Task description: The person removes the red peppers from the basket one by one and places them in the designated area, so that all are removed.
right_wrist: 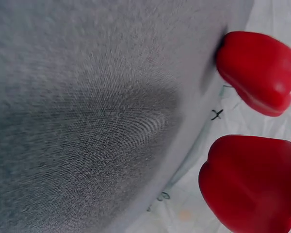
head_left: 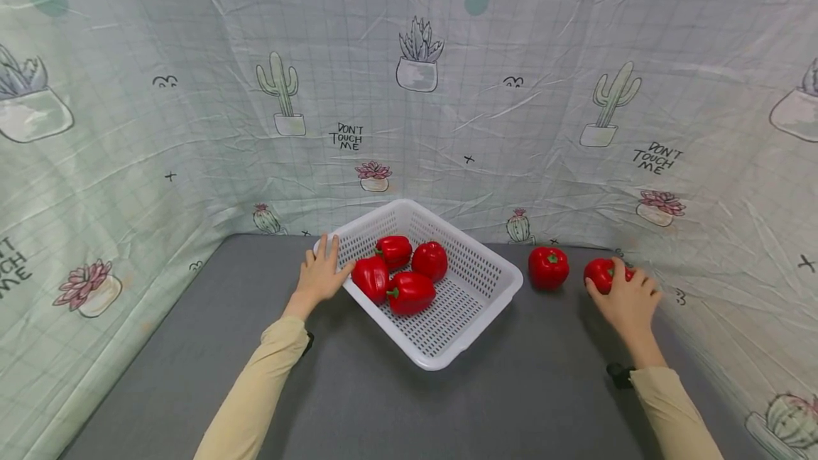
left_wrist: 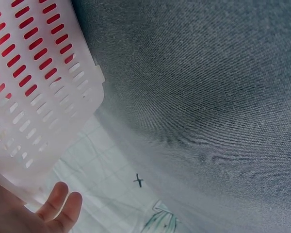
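Observation:
In the head view my right hand [head_left: 629,300] grips a red bell pepper [head_left: 599,275] from above, at the right side of the table. The right wrist view shows this bell pepper [right_wrist: 252,182] large, apparently off the table, with only a fingertip visible at the frame's edge. A second bell pepper [head_left: 548,267] stands just left of it. My left hand [head_left: 319,277] rests with spread fingers at the left corner of a white perforated plastic basket [head_left: 505,282]. Several bell peppers, one of them [head_left: 412,293] lying on its side, sit in the basket's left part.
The grey tabletop [head_left: 409,410] meets a light fabric backdrop [head_left: 447,126] with cactus drawings close behind the basket. The fabric also rises along the left and right sides, the right one close to my right hand.

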The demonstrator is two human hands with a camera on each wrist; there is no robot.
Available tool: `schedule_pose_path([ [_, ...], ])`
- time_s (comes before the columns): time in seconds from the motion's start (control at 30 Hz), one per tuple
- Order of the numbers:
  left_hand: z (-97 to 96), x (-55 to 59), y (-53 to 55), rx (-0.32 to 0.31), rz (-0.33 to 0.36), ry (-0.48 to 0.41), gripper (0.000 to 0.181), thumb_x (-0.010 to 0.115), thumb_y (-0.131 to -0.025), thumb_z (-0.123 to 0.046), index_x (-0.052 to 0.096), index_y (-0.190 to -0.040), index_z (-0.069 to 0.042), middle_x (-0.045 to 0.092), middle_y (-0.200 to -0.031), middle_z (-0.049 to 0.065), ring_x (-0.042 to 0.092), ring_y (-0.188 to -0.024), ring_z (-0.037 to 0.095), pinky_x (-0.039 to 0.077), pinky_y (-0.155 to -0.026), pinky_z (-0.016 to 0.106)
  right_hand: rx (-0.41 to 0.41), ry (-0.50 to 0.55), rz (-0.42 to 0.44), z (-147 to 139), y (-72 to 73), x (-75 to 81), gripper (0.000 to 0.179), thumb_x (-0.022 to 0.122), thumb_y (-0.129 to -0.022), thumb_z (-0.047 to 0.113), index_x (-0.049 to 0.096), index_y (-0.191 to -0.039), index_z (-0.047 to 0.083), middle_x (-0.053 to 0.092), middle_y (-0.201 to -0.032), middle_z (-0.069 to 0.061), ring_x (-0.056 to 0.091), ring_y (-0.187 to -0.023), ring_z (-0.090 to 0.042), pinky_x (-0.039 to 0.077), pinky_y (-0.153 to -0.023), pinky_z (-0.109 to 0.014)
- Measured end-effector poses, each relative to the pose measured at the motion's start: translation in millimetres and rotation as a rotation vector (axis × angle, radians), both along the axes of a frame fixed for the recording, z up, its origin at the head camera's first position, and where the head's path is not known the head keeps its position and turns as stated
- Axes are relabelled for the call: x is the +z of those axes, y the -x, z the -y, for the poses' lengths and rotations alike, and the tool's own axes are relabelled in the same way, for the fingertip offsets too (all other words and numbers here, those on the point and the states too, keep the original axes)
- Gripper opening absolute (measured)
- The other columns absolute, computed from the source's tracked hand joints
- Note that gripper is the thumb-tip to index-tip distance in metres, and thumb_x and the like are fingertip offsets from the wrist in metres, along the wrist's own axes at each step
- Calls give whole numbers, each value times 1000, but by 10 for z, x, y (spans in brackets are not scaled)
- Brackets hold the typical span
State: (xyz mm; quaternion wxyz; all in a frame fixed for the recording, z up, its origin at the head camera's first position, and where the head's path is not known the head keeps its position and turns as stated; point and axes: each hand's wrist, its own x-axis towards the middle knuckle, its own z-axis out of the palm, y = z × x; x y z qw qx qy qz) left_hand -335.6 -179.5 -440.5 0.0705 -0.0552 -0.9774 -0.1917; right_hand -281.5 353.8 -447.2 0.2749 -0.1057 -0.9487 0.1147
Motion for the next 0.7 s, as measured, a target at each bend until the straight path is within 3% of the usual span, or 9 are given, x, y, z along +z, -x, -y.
schedule_pose_path([
  [0.2,4,-22,19,9,2,-20,78,34,-88,-55,10,-144,-7,5,-150,19,21,-120,48,22,-92,63,-5,-6,51,-43,150,-22,62,58,-81,38,34,-123,-2,36,-105,-43,34,-93,-59,24,-71,-66],
  [0.23,-10,32,-18,11,30,-26,76,38,-88,-50,12,-144,-5,6,-149,20,20,-122,48,21,-95,63,-5,-8,58,-43,170,-26,62,58,-81,38,34,-122,-2,36,-105,-43,34,-93,-59,25,-71,-66],
  [0.33,-28,52,-38,13,27,-1,74,39,-89,-46,13,-143,-3,7,-149,21,20,-122,48,21,-95,62,-8,-4,88,-46,226,-46,62,57,-82,39,34,-122,-1,35,-106,-42,34,-95,-58,25,-71,-66],
  [0.7,-39,81,-60,11,19,9,75,40,-89,-48,13,-143,-3,7,-149,21,19,-123,49,23,-94,62,-3,20,164,-82,358,-154,63,56,-83,38,31,-118,-9,33,-107,-43,31,-97,-60,20,-77,-73],
])
